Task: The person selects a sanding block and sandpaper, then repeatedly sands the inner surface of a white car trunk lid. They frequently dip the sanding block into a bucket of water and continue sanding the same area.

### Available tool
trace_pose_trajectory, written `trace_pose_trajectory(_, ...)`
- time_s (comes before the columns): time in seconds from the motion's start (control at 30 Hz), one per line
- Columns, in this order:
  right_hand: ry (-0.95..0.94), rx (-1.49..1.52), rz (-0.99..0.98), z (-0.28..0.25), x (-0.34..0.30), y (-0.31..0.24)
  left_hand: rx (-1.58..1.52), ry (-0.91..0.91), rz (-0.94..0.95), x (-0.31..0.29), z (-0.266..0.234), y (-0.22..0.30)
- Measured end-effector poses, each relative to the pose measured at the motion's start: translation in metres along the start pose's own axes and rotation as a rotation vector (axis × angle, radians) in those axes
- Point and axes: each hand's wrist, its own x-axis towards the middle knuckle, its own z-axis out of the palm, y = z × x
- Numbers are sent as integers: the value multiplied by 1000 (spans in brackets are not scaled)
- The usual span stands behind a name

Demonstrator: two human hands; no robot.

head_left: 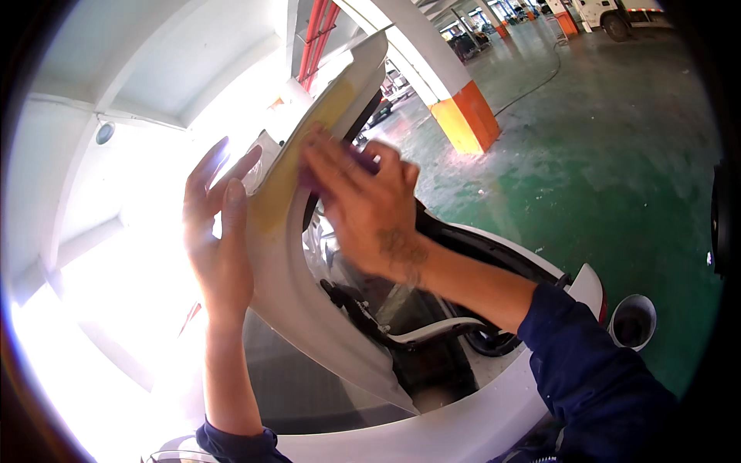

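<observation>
A raised white car tailgate (270, 270) slants up in front of me, with yellowish filler patches (282, 179) along its edge. My right hand (370, 208) presses a dark purple sanding pad (364, 160) against the patched area; fingers and pad are blurred by motion and the pad is partly hidden under the hand. On the panel's left side is my left hand (220, 247), its fingers stretched and apart, holding nothing. Its palm side lies along the panel's edge; whether it touches cannot be made out against the glare.
Below the tailgate lies the car's open rear (432, 370) with black seals and dark glass. A white bucket (633, 322) stands on the green floor at right. An orange, yellow and white pillar (467, 116) rises behind. A truck (621, 17) is parked far right.
</observation>
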Motion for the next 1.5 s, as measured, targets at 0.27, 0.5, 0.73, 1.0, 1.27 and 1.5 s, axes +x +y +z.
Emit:
trace_pose_trajectory(0.27, -64, 44, -31, -17, -7, -35, -64, 5, -16, -2, 0, -1)
trace_pose_trajectory(0.5, 67, 141, -154, 1, -23, -51, -17, 18, -9, -3, -1, 2)
trace_pose_trajectory(0.73, 75, 15, -140, -5, -1, -33, -30, 33, 10, 1, 0, -4)
trace_pose_trajectory(1.0, 9, -4, -118, -10, 4, -20, -33, 37, -22, -1, -1, -4)
trace_pose_trajectory(1.27, 60, 48, -185, -7, -2, -22, 1, 53, 8, -8, 0, -13)
trace_pose_trajectory(1.5, 115, 59, -247, -12, 5, -33, 36, 22, 47, 0, -4, -13)
